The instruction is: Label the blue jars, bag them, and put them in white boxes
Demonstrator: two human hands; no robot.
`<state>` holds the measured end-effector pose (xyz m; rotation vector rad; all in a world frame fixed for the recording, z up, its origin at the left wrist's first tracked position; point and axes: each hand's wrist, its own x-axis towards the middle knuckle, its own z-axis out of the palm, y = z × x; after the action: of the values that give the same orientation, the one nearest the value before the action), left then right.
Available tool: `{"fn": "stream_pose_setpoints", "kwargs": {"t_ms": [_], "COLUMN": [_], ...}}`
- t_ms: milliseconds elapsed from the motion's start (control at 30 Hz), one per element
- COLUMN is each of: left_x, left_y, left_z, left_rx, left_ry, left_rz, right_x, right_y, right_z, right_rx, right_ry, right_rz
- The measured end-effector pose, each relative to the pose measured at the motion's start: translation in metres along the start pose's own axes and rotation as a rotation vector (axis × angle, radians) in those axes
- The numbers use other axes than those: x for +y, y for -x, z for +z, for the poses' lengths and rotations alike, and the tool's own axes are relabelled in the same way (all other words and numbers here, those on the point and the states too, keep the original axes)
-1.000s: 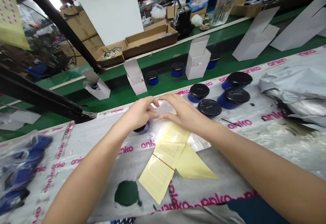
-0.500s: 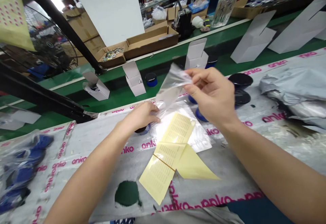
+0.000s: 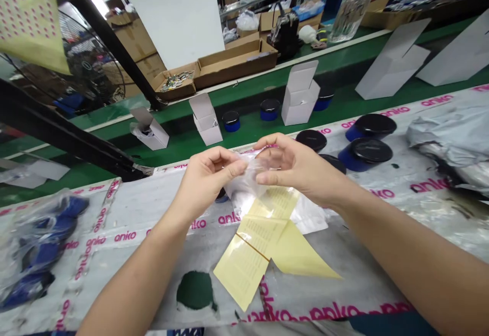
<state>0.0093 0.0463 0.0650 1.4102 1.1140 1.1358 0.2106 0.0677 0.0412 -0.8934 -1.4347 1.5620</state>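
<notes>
Bag: the clear bag (image 3: 250,175) is between the two hands, low over the bag stack (image 3: 311,214). Half a second ago the right hand had it raised and the left was down by the stack; now they have met. For the work, that puts a single bag under two-handed control, apparently with its edge being handled.
Left fingers: the left fingers (image 3: 229,172) pinch the bag's left side, thumb against forefinger.
Right fingers: the right fingers (image 3: 274,177) curl around its right side, thumb and fingertips parted; I cannot tell whether they grip or only touch.
Bag mouth: the film is crumpled and see-through, so whether it is open cannot be told.
Near jar: the near jar (image 3: 221,196) is just below the left fingers, mostly covered by the hand.
Right-hand jars: the lidded jars (image 3: 365,155) stand right of the right fingers; one is partly hidden by that hand.
Sheets: the yellow sheets (image 3: 241,270) lie nearer the body than both hands, covering part of the stack; their print is too small to read.
Wrapped bundle: the blue bundle (image 3: 46,249), far left of the left fingers, is blurred under plastic.
</notes>
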Motion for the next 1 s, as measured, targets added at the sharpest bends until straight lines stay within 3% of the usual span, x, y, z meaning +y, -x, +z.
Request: {"fn": "stream_pose_setpoints", "kwargs": {"t_ms": [100, 200, 333, 400, 500, 733, 800, 867, 933, 1000], "left_x": [-0.002, -0.006, -0.011, -0.013, -0.018, -0.033, -0.035, -0.035, -0.034, -0.034], "left_y": [0.012, 0.024, 0.043, 0.055, 0.079, 0.113, 0.114, 0.113, 0.11, 0.106], "left_z": [-0.001, 0.0, 0.001, 0.001, 0.0, 0.003, 0.0, -0.006, -0.015, -0.024], "left_rx": [0.017, 0.004, 0.009, 0.033, 0.078, 0.252, 0.214, 0.093, -0.013, -0.014], "left_ry": [0.091, 0.176, 0.233, 0.264, 0.318, 0.509, 0.524, 0.495, 0.422, 0.325], "left_rz": [-0.086, -0.167, -0.219, -0.191, -0.171, -0.332, -0.404, -0.5, -0.556, -0.544], "right_x": [-0.001, 0.001, 0.005, 0.007, 0.011, 0.023, 0.023, 0.022, 0.021, 0.023], "right_y": [0.004, 0.01, 0.018, 0.021, 0.022, 0.024, 0.025, 0.025, 0.023, 0.019], "right_z": [0.009, 0.018, 0.028, 0.033, 0.038, 0.049, 0.051, 0.052, 0.053, 0.055], "right_rx": [0.028, 0.078, -0.065, -0.133, -0.157, -0.283, -0.325, -0.347, -0.337, -0.294], "right_ry": [0.202, 0.393, 0.481, 0.448, 0.311, -0.068, -0.213, -0.292, -0.251, -0.113], "right_rz": [-0.068, -0.288, -0.556, -0.488, -0.187, 0.237, 0.332, 0.362, 0.351, 0.318]}}
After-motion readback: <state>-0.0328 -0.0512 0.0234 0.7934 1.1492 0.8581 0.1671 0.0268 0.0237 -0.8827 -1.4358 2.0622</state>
